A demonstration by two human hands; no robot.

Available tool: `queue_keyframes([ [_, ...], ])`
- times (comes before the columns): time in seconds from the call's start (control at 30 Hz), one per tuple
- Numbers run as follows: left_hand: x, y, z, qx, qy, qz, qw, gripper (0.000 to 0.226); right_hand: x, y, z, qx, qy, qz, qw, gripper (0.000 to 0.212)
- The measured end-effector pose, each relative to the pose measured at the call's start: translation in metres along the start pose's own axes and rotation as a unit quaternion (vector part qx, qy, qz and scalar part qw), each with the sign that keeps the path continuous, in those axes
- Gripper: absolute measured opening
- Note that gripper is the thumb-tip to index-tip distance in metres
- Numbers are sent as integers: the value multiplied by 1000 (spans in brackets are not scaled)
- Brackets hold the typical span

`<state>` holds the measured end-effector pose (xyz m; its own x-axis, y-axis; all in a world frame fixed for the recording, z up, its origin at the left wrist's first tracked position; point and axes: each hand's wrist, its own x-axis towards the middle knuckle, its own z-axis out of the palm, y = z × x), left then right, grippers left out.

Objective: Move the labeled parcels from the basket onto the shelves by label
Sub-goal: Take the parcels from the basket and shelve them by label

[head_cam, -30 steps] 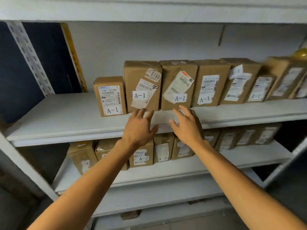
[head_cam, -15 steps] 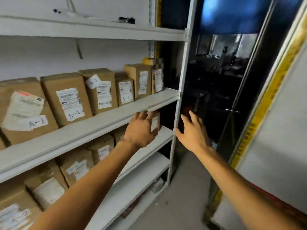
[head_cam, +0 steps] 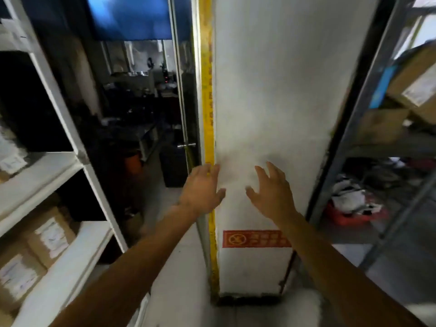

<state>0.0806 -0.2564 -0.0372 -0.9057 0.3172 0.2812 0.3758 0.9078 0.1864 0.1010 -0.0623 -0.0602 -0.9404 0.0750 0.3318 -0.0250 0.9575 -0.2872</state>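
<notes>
My left hand [head_cam: 200,190] and my right hand [head_cam: 271,192] are both held out in front of me, fingers spread and holding nothing. They hover before a white pillar [head_cam: 271,90]. The white shelf unit [head_cam: 47,166] now lies at the far left edge, with blurred brown labelled parcels [head_cam: 49,234] on its lower shelves. A red basket [head_cam: 349,213] holding white items sits on the floor at the right, under a grey rack. The picture is blurred by motion.
A yellow strip [head_cam: 208,102] runs down the pillar's left corner, and a red warning sign [head_cam: 254,239] is low on it. A dark doorway [head_cam: 141,114] opens between shelf and pillar. A grey rack [head_cam: 368,114] with cardboard boxes [head_cam: 415,86] stands at the right.
The view has swung right, from the A-1 parcels on the shelf to the pillar and the right-hand rack. Both hands stay empty and have come off the shelf edge.
</notes>
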Motion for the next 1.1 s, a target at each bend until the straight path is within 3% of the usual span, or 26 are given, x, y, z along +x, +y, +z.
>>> queue_keyframes([
  [0.13,65,64,45,-30,-40,101,994,73,-15,81,-4,12,55,124,991,59],
  [0.23,89,129,83,-71,-94,190,975,73,-49,143,-18,32,77,259,962,49],
  [0.33,101,202,115,-111,-147,277,943,70,-92,205,-32,-45,61,348,935,62],
  [0.4,104,252,137,-121,-167,336,919,69,-125,244,-42,-46,31,427,903,67],
  [0.5,109,322,173,-136,-181,395,890,64,-167,296,-56,-55,45,497,865,67],
  [0.83,90,523,257,-121,-264,509,811,69,-259,429,-80,-25,100,607,788,74],
  [1.0,98,594,298,-124,-292,552,771,65,-287,476,-79,46,139,670,728,57],
  [1.1,104,634,328,-118,-310,567,754,61,-297,505,-73,55,124,697,704,60],
])
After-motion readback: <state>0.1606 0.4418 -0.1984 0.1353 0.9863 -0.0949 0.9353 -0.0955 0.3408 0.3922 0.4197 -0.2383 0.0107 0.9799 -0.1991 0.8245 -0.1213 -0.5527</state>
